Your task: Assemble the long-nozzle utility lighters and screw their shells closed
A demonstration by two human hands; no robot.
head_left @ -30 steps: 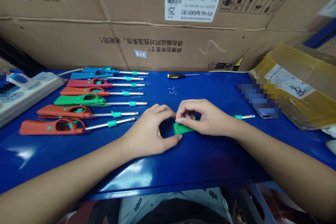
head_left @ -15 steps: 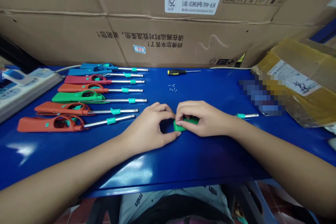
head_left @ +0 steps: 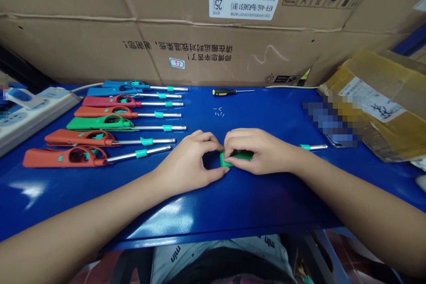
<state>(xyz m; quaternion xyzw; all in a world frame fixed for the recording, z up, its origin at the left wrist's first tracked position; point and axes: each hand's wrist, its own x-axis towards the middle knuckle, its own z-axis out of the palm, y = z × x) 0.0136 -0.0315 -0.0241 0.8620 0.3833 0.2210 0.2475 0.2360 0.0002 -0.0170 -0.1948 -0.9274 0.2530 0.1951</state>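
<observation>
A green long-nosed lighter (head_left: 229,158) lies on the blue table (head_left: 233,204), its metal nozzle tip (head_left: 314,147) sticking out to the right past my wrist. My right hand (head_left: 258,150) is closed over the green handle, fingers curled on top of it. My left hand (head_left: 191,164) is curled beside the handle's left end, its fingertips meeting those of the right hand and its thumb touching the handle's end. Most of the handle is hidden under my right hand.
Several lighters lie in a row at the left, among them orange (head_left: 65,157), green (head_left: 100,123) and blue (head_left: 121,84). A small screwdriver (head_left: 226,92) and tiny loose parts (head_left: 218,112) lie further back. Cardboard boxes (head_left: 199,22) wall the rear; a power strip (head_left: 29,111) at left, a taped parcel (head_left: 382,106) at right.
My right hand has rolled the green handle slightly away from me and covers more of it. The left hand has barely moved.
</observation>
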